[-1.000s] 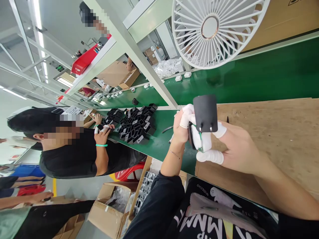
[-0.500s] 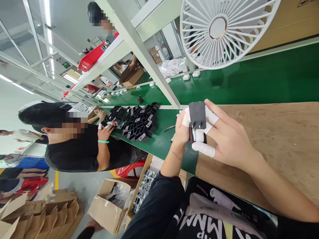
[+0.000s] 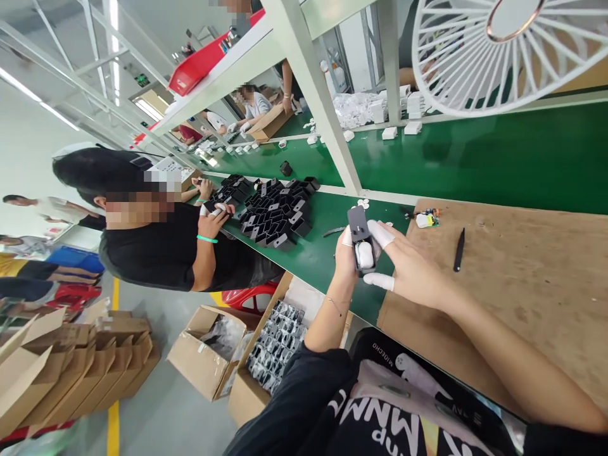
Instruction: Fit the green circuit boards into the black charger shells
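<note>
In the middle of the frame, the person is holding a black plug housing with both hands, above the edge where the green belt is meeting the table. The housing is a small box of matte plastic with a flat rectangular face, and something white and rounded is showing at its lower part. The left hand is gripping it from the left side, with the fingers wrapped around it. The right hand is closing on it from the right, and its fingertips, covered with smooth white rubber cots, are pressing on the housing.

The table is a rough brown fibreboard. A thin black pen-shaped tool is lying on it to the right of the hands. A small circuit part is resting near the table's upper edge. Left of centre, a heap of black angular shells is sitting on the smooth belt, and a co-worker's hand is touching its left end. A white round fan grille is filling the upper right. Below the hands, an open cardboard box is holding rows of dark parts.
</note>
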`<state>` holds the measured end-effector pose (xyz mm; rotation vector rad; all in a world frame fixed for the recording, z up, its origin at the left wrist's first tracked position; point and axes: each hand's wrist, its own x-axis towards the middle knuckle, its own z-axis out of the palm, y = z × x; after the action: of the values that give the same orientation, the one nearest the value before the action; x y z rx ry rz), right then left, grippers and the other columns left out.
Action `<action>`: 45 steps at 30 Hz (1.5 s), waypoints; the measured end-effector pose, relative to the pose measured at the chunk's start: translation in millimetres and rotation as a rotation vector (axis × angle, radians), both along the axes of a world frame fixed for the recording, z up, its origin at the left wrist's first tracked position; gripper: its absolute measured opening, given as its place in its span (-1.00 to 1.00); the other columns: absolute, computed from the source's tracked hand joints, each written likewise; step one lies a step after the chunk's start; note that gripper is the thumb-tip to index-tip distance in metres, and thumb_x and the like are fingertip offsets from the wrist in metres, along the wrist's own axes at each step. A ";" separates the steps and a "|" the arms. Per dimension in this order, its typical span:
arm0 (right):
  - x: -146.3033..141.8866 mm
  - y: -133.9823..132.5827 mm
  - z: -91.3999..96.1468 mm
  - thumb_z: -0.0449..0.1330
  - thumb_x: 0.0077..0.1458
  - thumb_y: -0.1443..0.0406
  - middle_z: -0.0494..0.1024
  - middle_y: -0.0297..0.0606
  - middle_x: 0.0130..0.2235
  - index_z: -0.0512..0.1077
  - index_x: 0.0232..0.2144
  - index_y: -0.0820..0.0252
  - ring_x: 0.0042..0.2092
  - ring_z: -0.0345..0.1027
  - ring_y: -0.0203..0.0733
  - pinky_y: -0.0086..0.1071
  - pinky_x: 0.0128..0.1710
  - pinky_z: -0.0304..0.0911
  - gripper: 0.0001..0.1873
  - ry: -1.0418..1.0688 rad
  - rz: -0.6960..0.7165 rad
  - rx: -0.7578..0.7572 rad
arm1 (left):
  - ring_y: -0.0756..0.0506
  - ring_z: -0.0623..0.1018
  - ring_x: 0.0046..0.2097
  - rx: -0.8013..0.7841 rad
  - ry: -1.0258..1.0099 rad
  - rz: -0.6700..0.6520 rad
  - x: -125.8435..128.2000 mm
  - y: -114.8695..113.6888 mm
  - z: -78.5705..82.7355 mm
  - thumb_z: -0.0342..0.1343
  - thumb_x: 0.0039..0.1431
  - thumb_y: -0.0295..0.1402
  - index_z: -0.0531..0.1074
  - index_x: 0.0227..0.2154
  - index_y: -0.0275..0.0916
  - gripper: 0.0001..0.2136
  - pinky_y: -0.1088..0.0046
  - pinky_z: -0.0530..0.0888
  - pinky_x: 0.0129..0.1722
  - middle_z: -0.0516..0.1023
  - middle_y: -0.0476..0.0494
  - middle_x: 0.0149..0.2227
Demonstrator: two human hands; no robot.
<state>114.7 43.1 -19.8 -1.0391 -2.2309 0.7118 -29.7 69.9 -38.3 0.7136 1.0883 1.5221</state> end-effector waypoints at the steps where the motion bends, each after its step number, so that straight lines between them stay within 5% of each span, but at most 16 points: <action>1: -3.3 2.9 -6.5 0.25 0.12 0.13 0.00 -0.08 0.40 -0.17 0.39 0.11 0.43 -0.21 0.00 0.00 0.34 0.03 -0.05 0.029 0.020 -0.014 | 0.05 0.39 -0.51 0.003 -0.016 -0.006 -3.2 0.2 -5.3 0.14 0.12 -0.05 0.33 -0.52 -0.25 -0.66 0.46 0.46 -0.32 0.33 0.09 -0.59; 3: -11.3 8.0 -23.5 0.27 0.10 0.22 0.03 -0.14 0.40 -0.07 0.36 0.03 0.43 -0.18 -0.03 -0.03 0.35 0.01 -0.11 0.088 0.047 -0.042 | 0.04 0.44 -0.44 0.015 0.010 -0.001 -11.1 0.9 -18.4 0.12 0.14 -0.09 0.37 -0.40 -0.23 -0.72 0.47 0.46 -0.25 0.40 0.08 -0.51; 6: -26.3 14.3 -58.5 0.29 0.06 0.26 0.25 -0.10 0.29 0.05 0.29 0.04 0.31 0.15 -0.02 -0.07 0.22 0.23 -0.19 0.081 -0.031 -0.129 | 0.01 0.52 -0.22 -0.008 0.197 0.017 -27.1 0.8 -43.6 0.10 0.19 -0.17 0.40 -0.21 -0.18 -0.78 0.50 0.44 -0.14 0.53 0.02 -0.25; 11: -47.3 18.1 -109.8 0.34 0.02 0.24 0.50 0.08 0.06 0.20 0.17 0.29 0.13 0.38 0.11 -0.02 0.10 0.29 -0.29 -0.051 -0.129 -0.162 | -0.11 0.51 0.05 0.009 0.384 -0.082 -55.0 -7.5 -72.5 -0.10 0.29 -0.04 0.25 0.12 -0.14 -0.57 0.33 0.45 -0.02 0.43 -0.20 0.15; 14: -51.7 16.7 -118.2 0.34 0.02 0.20 0.48 0.18 0.08 0.26 0.09 0.34 0.17 0.34 0.16 0.08 0.23 0.11 -0.35 -0.120 -0.135 -0.119 | -0.19 0.34 0.26 0.158 0.625 -0.253 -68.1 -7.6 -67.3 0.01 0.25 -0.13 0.12 0.25 -0.06 -0.47 0.16 0.30 0.22 0.21 -0.19 0.33; 18: -50.9 16.2 -115.4 0.31 0.06 0.16 0.47 0.20 0.09 0.26 0.09 0.37 0.18 0.33 0.15 0.06 0.23 0.07 -0.38 -0.184 -0.124 -0.079 | -0.21 0.04 0.42 0.499 1.222 -0.779 -83.1 15.0 -44.5 -0.12 0.16 -0.52 0.25 0.22 -0.05 -0.45 0.05 0.02 0.38 0.15 -0.08 0.37; 21: -49.6 16.4 -113.0 0.31 0.06 0.13 0.49 0.16 0.07 0.26 0.09 0.37 0.15 0.36 0.13 0.04 0.23 0.08 -0.36 -0.207 -0.116 -0.060 | -0.21 0.23 0.35 0.535 1.584 -1.058 -90.4 38.3 -28.6 -0.14 0.01 -0.63 0.21 0.25 -0.09 -0.31 0.07 0.22 0.29 0.31 -0.16 0.28; 24: -49.4 15.4 -111.6 0.31 0.06 0.12 0.46 0.14 0.11 0.24 0.12 0.36 0.16 0.35 0.13 0.04 0.23 0.07 -0.32 -0.215 -0.126 -0.038 | -0.22 0.45 0.15 0.496 1.820 -1.128 -94.1 49.7 -16.7 -0.09 0.06 -0.58 0.19 0.26 -0.18 -0.36 0.18 0.39 0.11 0.47 -0.26 0.11; 28: -50.3 13.4 -110.2 0.33 0.05 0.12 0.45 0.13 0.13 0.27 0.10 0.37 0.19 0.31 0.12 -0.01 0.21 0.08 -0.33 -0.230 -0.152 -0.012 | -0.21 0.55 -0.04 0.401 1.980 -1.071 -97.1 39.1 -3.4 -0.09 0.21 -0.45 0.25 0.21 -0.22 -0.52 0.25 0.43 -0.02 0.58 -0.24 -0.11; 34: -52.2 11.0 -112.7 0.22 0.13 0.05 0.54 0.08 -0.01 0.33 0.04 0.37 0.07 0.33 0.12 -0.11 0.04 0.18 -0.42 -0.273 -0.184 0.044 | -0.26 0.58 -0.11 0.230 1.950 -0.771 -88.8 -4.1 -2.5 -0.14 0.33 -0.21 0.23 0.23 -0.21 -0.54 0.25 0.47 -0.13 0.58 -0.31 -0.09; 40: -51.3 8.0 -121.9 0.18 0.15 0.13 0.53 0.12 -0.07 0.32 0.02 0.39 -0.03 0.30 0.18 -0.11 -0.12 0.19 -0.50 -0.287 -0.222 0.148 | -0.27 0.56 -0.07 0.156 1.931 -0.304 -60.6 -44.0 -45.8 -0.17 0.35 -0.15 0.21 0.26 -0.26 -0.50 0.20 0.52 -0.05 0.56 -0.33 -0.12; 45: -51.0 9.0 -125.6 0.17 0.09 0.26 0.53 0.03 -0.19 0.39 -0.15 0.35 -0.07 0.31 0.12 -0.15 -0.15 0.23 -0.70 -0.374 -0.229 0.215 | -0.25 0.47 0.16 0.219 1.762 -0.141 -46.7 -65.0 -83.2 -0.16 0.35 -0.26 0.00 0.34 -0.21 -0.47 0.18 0.50 0.11 0.41 -0.33 0.19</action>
<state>63.7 52.1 -145.4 -1.3759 -2.3741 0.1834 -76.4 4.9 -121.6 2.3934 1.9588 0.5742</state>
